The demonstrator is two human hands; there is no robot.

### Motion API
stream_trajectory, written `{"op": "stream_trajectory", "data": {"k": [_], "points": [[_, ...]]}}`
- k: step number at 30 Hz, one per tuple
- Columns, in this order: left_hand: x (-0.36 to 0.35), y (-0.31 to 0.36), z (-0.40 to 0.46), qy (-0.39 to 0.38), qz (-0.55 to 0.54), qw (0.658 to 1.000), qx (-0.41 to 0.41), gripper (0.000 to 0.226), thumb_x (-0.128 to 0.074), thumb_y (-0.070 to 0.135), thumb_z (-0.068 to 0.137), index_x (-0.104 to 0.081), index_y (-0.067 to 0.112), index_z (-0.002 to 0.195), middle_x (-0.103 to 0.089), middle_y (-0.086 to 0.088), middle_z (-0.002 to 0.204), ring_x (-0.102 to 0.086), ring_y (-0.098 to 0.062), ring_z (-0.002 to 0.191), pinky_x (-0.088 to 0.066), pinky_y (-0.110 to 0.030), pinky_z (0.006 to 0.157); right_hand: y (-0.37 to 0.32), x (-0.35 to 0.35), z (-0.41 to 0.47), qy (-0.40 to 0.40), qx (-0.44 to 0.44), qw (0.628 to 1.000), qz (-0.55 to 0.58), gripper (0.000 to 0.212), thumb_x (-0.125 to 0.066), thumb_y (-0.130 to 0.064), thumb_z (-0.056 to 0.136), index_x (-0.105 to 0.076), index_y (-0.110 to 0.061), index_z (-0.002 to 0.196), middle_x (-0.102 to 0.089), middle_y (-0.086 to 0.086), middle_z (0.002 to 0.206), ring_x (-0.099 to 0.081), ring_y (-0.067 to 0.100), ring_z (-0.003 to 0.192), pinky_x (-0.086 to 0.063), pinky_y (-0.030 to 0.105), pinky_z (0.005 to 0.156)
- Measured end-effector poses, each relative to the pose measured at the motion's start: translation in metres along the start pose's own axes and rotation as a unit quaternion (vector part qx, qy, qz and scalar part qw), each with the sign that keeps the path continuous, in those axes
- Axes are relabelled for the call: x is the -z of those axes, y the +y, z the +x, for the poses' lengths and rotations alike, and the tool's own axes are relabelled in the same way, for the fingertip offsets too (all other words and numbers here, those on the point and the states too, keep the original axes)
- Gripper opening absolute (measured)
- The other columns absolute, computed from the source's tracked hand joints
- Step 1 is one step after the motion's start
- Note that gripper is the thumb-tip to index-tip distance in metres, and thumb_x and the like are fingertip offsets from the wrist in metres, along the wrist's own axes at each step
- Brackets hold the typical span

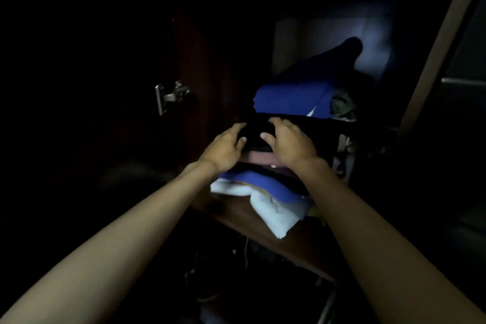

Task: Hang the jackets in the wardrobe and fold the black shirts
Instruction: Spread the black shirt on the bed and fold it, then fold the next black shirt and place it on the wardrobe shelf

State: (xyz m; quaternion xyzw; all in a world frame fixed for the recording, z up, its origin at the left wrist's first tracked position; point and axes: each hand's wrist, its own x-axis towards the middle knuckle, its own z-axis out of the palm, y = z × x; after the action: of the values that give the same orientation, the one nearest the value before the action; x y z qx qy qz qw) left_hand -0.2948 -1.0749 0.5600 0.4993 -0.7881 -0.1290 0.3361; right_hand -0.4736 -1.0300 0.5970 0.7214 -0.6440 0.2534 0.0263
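Both hands' fingers [273, 121] on the folded black shirt [259, 130] between them

A home wardrobe, dimly lit.
Folded clothes [292, 102] are stacked on a wooden shelf [294, 244], beside a metal door hinge [171, 96].

The scene is being lit dimly; a pale glow is being cast on the wardrobe's back panel [368, 34], edges being swallowed by blackness and softened.

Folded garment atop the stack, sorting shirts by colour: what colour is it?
Blue; the folded garment shows best in the head view.
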Motion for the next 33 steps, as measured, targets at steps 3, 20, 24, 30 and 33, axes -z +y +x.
{"op": "stream_trajectory", "data": {"k": [3,20,24,30,33], "points": [[0.017,-0.001,-0.078,0.055,-0.004,0.998,0.042,0.046,-0.048,0.017,0.104,-0.042,0.014,0.150,-0.056,-0.014,0.145,-0.050,-0.026,0.137,-0.040,-0.033,0.113,-0.024,-0.013,-0.039,-0.017,0.084,0.994,0.065,0.043,-0.057,-0.034,0.101,-0.054,-0.013,0.138,-0.059,0.014,0.134,-0.055,0.034,0.125,-0.047,0.042,0.101],[0.098,0.053,-0.635,0.307,0.123,0.867,0.372,0.034,-0.052,0.009,0.099,-0.047,0.009,0.133,-0.057,-0.007,0.125,-0.052,-0.007,0.106,-0.045,-0.028,0.098,-0.311,-0.066,-0.366,-0.313,0.559,0.748,0.171,0.017,-0.061,-0.047,0.092,-0.063,-0.034,0.102,-0.064,-0.015,0.080,-0.068,0.018,0.084,-0.056,0.040,0.080],[0.110,0.066,-0.758,0.326,0.153,0.801,0.478,0.033,-0.052,0.017,0.101,-0.046,0.012,0.133,-0.055,-0.004,0.129,-0.052,-0.008,0.100,-0.046,-0.029,0.093,-0.388,-0.082,-0.471,-0.349,0.644,0.668,0.132,0.023,-0.055,-0.050,0.096,-0.060,-0.032,0.109,-0.069,-0.008,0.097,-0.067,0.027,0.098,-0.054,0.042,0.086],[0.108,0.093,-0.968,0.340,0.135,0.671,0.645,0.030,-0.052,0.023,0.102,-0.047,0.013,0.131,-0.057,-0.006,0.125,-0.058,-0.017,0.098,-0.048,-0.035,0.091,-0.481,-0.109,-0.633,-0.423,0.706,0.564,0.064,0.024,-0.052,-0.045,0.101,-0.057,-0.026,0.114,-0.065,-0.011,0.099,-0.063,0.018,0.097,-0.050,0.036,0.076],[0.090,0.107,-1.068,0.344,0.096,0.578,0.734,0.030,-0.052,0.023,0.101,-0.051,0.009,0.128,-0.059,-0.007,0.125,-0.058,-0.023,0.114,-0.044,-0.033,0.095,-0.506,-0.137,-0.700,-0.457,0.715,0.529,0.009,0.026,-0.052,-0.044,0.100,-0.056,-0.023,0.116,-0.068,-0.005,0.104,-0.062,0.019,0.099,-0.053,0.039,0.084]]}}
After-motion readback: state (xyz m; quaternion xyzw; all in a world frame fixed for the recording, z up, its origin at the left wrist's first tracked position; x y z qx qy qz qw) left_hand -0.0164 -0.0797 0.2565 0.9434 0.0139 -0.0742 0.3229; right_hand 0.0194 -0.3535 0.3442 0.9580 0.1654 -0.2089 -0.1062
